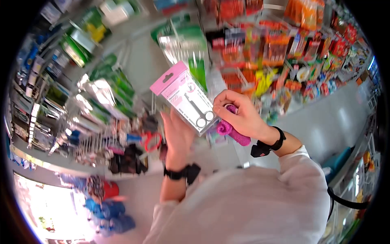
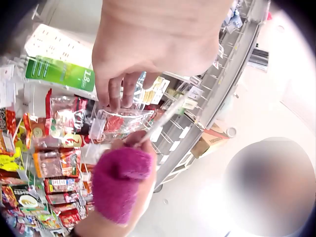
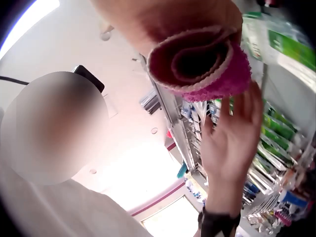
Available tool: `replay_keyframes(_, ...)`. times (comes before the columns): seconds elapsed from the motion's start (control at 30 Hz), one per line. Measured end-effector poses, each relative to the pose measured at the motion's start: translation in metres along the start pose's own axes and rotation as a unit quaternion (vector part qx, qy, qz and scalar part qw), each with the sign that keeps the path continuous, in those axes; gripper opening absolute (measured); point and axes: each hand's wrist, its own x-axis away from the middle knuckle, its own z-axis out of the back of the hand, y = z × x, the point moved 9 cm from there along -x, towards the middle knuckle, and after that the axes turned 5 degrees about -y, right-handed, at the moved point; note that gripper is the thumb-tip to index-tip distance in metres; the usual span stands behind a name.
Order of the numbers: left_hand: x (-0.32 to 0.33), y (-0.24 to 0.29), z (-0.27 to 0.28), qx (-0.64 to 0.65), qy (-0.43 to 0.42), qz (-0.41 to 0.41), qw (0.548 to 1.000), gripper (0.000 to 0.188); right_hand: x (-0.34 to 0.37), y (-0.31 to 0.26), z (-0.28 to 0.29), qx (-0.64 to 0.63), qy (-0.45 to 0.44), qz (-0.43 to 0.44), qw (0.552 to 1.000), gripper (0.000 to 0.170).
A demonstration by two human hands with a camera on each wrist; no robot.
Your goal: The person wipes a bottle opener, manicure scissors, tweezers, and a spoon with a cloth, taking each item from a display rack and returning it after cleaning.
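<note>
My right hand (image 1: 245, 118) grips a rolled magenta fuzzy cloth (image 1: 244, 139) and, with thumb and fingers, pinches the lower right edge of a scissors package (image 1: 174, 84). The package has a pink header with a hang hole and a clear front showing small silver scissors (image 1: 196, 107). My left hand (image 1: 180, 132) is by the package's lower left side, fingers straight and partly hidden behind it. In the left wrist view the package (image 2: 165, 116) appears nearly edge-on below the left hand (image 2: 158, 44). The cloth roll's spiral end (image 3: 202, 64) faces the right wrist view.
Green-and-white packs (image 1: 183, 44) hang on the rack straight ahead. Red and orange snack bags (image 1: 276, 46) fill hooks at the right. Left of the hands are red-handled scissors (image 1: 152, 141) and other hanging goods. Blue water jugs (image 1: 111, 209) stand on the floor at lower left.
</note>
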Motion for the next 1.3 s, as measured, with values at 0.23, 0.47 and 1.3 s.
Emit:
replay_keyframes(0.23,0.014,-0.043,-0.02,0.075,-0.089,0.065,0.991,0.084,0.073,0.047,-0.019,-0.045,0.061,-0.14,0.987,0.011)
replay_keyframes(0.47,0.021,-0.069,-0.027,0.05,-0.066,0.135,0.987,0.097,0.11,0.06,-0.004,-0.085,0.045,-0.191,0.977,0.014)
replay_keyframes(1.3,0.05,-0.091,-0.032,0.093,-0.1,0.194,0.971,0.085,0.155,0.098,0.037,-0.431,0.267,-0.188,0.841,0.044)
